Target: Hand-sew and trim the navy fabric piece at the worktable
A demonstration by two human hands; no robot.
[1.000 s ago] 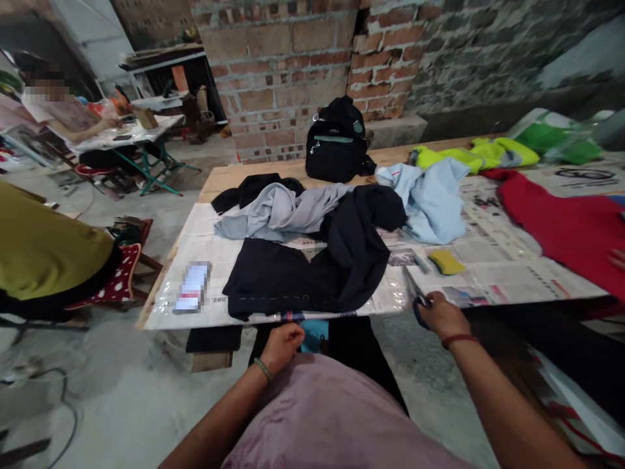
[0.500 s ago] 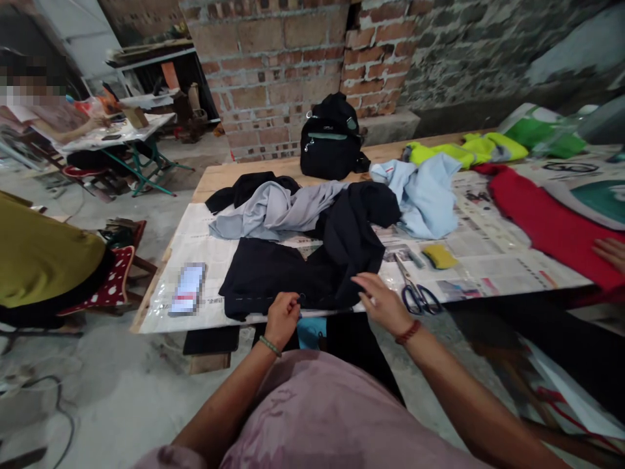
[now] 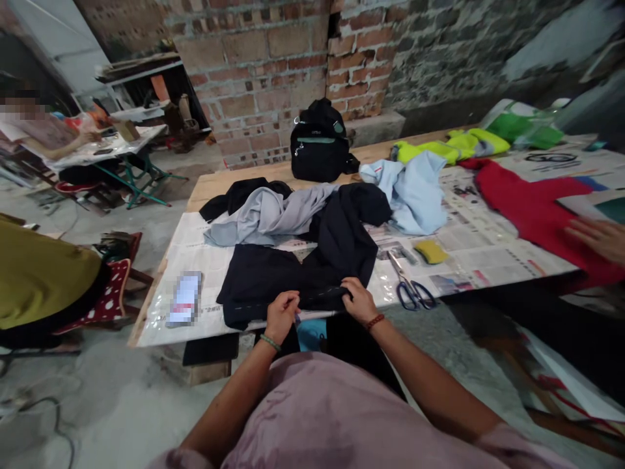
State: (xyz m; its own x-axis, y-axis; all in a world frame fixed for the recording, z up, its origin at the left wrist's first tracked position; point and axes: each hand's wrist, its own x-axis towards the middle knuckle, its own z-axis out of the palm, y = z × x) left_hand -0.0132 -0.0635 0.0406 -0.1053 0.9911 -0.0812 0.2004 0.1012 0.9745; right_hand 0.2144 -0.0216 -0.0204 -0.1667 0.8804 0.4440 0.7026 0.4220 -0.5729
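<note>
A black garment [image 3: 263, 277] lies spread at the table's near edge, a broken line of white stitches running along its front hem. My left hand [image 3: 282, 317] is closed at the middle of that hem, thumb and fingertips pressed together on the cloth. Farther right along the same hem, my right hand [image 3: 359, 301] pinches the fabric between thumb and fingers. Between both hands the hem is stretched fairly straight. Whether a needle is in either hand is too small to tell. Dark-handled scissors [image 3: 414, 293] lie right of my right hand.
Newspaper under clear plastic covers the table [image 3: 161, 306]. On it are a phone [image 3: 185, 298], a grey cloth [image 3: 263, 212], a light-blue garment [image 3: 422, 195], a yellow sponge [image 3: 430, 252] and a black backpack [image 3: 318, 146]. At right, another person's hand [image 3: 598, 238] rests on red cloth [image 3: 517, 202].
My right hand has moved left and come down onto the hem, its fingers closing on the cloth. My left hand stays at the hem. The iron on the red cloth has shifted right.
</note>
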